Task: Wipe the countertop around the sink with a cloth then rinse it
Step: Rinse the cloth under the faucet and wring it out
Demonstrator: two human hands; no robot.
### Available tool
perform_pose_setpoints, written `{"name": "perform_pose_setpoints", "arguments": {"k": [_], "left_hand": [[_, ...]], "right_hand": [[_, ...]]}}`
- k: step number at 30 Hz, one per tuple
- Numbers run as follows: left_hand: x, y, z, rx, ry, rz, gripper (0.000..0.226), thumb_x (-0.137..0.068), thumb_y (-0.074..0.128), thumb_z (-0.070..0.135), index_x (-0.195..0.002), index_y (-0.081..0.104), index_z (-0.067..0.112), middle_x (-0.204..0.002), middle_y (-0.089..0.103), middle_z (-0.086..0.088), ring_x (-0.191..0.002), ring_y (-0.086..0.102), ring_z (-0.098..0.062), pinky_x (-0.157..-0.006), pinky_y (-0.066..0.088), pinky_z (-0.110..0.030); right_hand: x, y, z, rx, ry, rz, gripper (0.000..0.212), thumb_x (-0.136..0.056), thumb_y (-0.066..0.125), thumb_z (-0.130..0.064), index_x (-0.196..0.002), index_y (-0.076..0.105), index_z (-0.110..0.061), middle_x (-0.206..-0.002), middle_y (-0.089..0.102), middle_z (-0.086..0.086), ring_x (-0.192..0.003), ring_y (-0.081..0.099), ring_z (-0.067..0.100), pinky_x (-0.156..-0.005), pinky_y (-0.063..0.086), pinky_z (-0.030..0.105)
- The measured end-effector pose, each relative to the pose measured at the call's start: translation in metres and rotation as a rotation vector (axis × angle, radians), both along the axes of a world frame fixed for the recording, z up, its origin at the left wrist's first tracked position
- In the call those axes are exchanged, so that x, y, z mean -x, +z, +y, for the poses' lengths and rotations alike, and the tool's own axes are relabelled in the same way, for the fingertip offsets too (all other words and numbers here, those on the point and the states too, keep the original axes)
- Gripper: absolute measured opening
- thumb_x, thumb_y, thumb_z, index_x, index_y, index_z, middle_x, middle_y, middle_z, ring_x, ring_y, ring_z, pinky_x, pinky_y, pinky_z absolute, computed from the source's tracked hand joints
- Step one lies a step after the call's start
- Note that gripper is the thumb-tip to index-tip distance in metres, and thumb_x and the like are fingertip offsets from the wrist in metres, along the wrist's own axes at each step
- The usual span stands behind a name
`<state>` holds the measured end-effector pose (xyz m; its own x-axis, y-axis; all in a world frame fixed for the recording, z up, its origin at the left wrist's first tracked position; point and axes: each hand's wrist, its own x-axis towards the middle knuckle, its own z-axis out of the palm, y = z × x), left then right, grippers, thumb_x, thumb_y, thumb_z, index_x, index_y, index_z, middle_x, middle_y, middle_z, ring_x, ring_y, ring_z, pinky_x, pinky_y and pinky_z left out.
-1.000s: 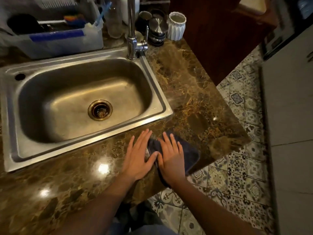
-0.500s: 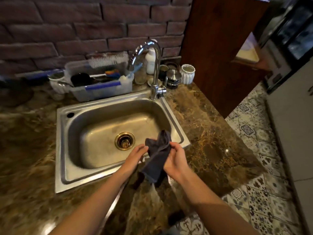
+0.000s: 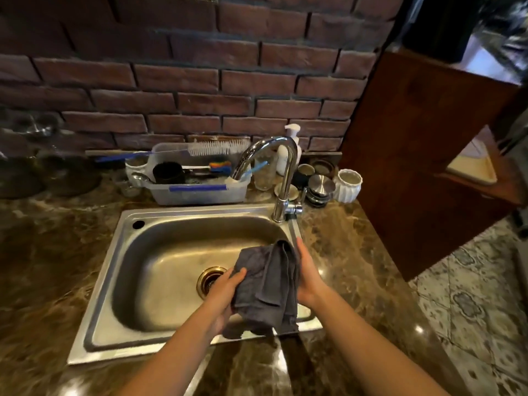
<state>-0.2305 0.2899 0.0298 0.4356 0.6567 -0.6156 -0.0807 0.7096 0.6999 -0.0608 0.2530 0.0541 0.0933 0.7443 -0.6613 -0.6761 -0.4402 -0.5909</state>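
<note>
Brick wall backs a dark marble worktop (image 3: 51,270) with a steel sink (image 3: 114,281) set into it. A plastic tub (image 3: 200,192) of brushes stands behind the basin, well clear. The left hand (image 3: 225,292) grips the lower left edge of the grey cloth (image 3: 268,284), thumb over the fabric. The right hand (image 3: 307,275) supports the cloth's right side; whether its fingers close on it cannot be told. The cloth hangs bunched over the basin's right half, near the drain (image 3: 210,281). Judged step: wiping done, rinse pending. No water is visible at the faucet (image 3: 283,178). Next move calls for freeing one hand to operate the lever (image 3: 295,208), then raising the cloth beneath the spout. Open basin space lies left; the sink's right rim sits just beside the right hand.
</note>
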Motion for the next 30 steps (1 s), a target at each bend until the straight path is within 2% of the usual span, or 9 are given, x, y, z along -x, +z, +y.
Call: {"name": "perform_pose_setpoints", "arguments": {"k": [2, 5, 10, 12, 15, 17, 21, 25, 30], "left_hand": [[-0.008, -0.001, 0.006, 0.005, 0.08, -0.008, 0.031, -0.098, 0.05, 0.018, -0.129, 0.055, 0.016, -0.112, 0.07, -0.009, -0.097, 0.067, -0.027, -0.07, 0.054, -0.037], [-0.01, 0.002, 0.019, 0.01, 0.177, -0.036, 0.031, -0.099, 0.046, 0.015, -0.129, 0.052, 0.019, -0.118, 0.065, -0.01, -0.102, 0.064, -0.029, -0.074, 0.054, -0.041], [-0.013, 0.019, 0.048, 0.092, 0.29, -0.171, 0.021, -0.101, 0.041, 0.014, -0.11, 0.057, 0.023, -0.108, 0.066, -0.011, -0.1, 0.062, -0.03, -0.087, 0.047, -0.046], [-0.017, 0.02, 0.061, 0.107, 0.344, -0.195, 0.022, -0.101, 0.04, 0.012, -0.111, 0.057, 0.02, -0.107, 0.066, -0.012, -0.097, 0.063, -0.029, -0.089, 0.046, -0.044], [-0.021, 0.017, 0.076, 0.125, 0.374, -0.201, 0.023, -0.1, 0.041, 0.011, -0.114, 0.057, 0.017, -0.112, 0.066, -0.014, -0.099, 0.063, -0.029, -0.087, 0.049, -0.045], [-0.022, 0.016, 0.081, 0.135, 0.371, -0.217, 0.024, -0.1, 0.041, 0.011, -0.116, 0.057, 0.017, -0.117, 0.065, -0.014, -0.104, 0.063, -0.03, -0.091, 0.048, -0.047], [-0.027, 0.019, 0.09, 0.156, 0.359, -0.268, 0.023, -0.1, 0.042, 0.012, -0.114, 0.057, 0.021, -0.12, 0.063, -0.013, -0.113, 0.059, -0.033, -0.1, 0.042, -0.052], [-0.035, 0.024, 0.095, 0.161, 0.365, -0.249, 0.02, -0.099, 0.044, 0.014, -0.109, 0.058, 0.025, -0.115, 0.065, -0.009, -0.105, 0.062, -0.03, -0.082, 0.051, -0.046], [-0.038, 0.026, 0.095, 0.188, 0.388, -0.25, 0.019, -0.099, 0.045, 0.014, -0.108, 0.057, 0.025, -0.115, 0.064, -0.01, -0.105, 0.062, -0.031, -0.078, 0.051, -0.045]], "right_hand": [[-0.016, -0.002, 0.017, -0.002, -0.078, -0.058, 0.054, -0.094, 0.038, -0.057, -0.105, 0.065, -0.012, -0.102, 0.068, 0.014, -0.088, 0.067, 0.026, -0.077, 0.05, 0.036], [-0.041, -0.005, 0.05, 0.004, -0.116, -0.194, 0.028, -0.099, 0.038, -0.046, -0.101, 0.054, -0.024, -0.09, 0.06, 0.001, -0.072, 0.062, 0.013, -0.062, 0.046, 0.03], [-0.094, -0.028, 0.122, 0.031, -0.281, -0.466, 0.008, -0.099, 0.043, -0.028, -0.098, 0.049, -0.023, -0.085, 0.05, -0.001, -0.071, 0.05, 0.012, -0.056, 0.041, 0.024], [-0.115, -0.039, 0.146, 0.058, -0.301, -0.613, 0.02, -0.097, 0.046, -0.03, -0.116, 0.047, -0.022, -0.091, 0.051, -0.001, -0.068, 0.046, 0.009, -0.05, 0.039, 0.021], [-0.139, -0.055, 0.17, 0.077, -0.25, -0.769, 0.043, -0.097, 0.048, -0.035, -0.133, 0.045, -0.012, -0.096, 0.052, -0.001, -0.066, 0.04, 0.005, -0.057, 0.032, 0.022], [-0.144, -0.062, 0.179, 0.095, -0.159, -0.828, 0.043, -0.098, 0.046, -0.036, -0.13, 0.049, -0.007, -0.083, 0.049, -0.005, -0.068, 0.043, 0.009, -0.061, 0.037, 0.025], [-0.148, -0.07, 0.187, 0.146, -0.091, -0.972, 0.023, -0.098, 0.049, -0.034, -0.102, 0.058, -0.014, -0.102, 0.061, 0.016, -0.096, 0.058, 0.034, -0.091, 0.049, 0.05], [-0.148, -0.065, 0.185, 0.147, -0.065, -1.08, 0.018, -0.099, 0.045, -0.028, -0.091, 0.056, -0.016, -0.091, 0.059, 0.014, -0.085, 0.056, 0.034, -0.084, 0.052, 0.053], [-0.143, -0.068, 0.18, 0.134, -0.088, -1.138, 0.019, -0.101, 0.04, -0.025, -0.092, 0.055, -0.017, -0.093, 0.06, 0.015, -0.084, 0.056, 0.034, -0.081, 0.052, 0.051]]}}
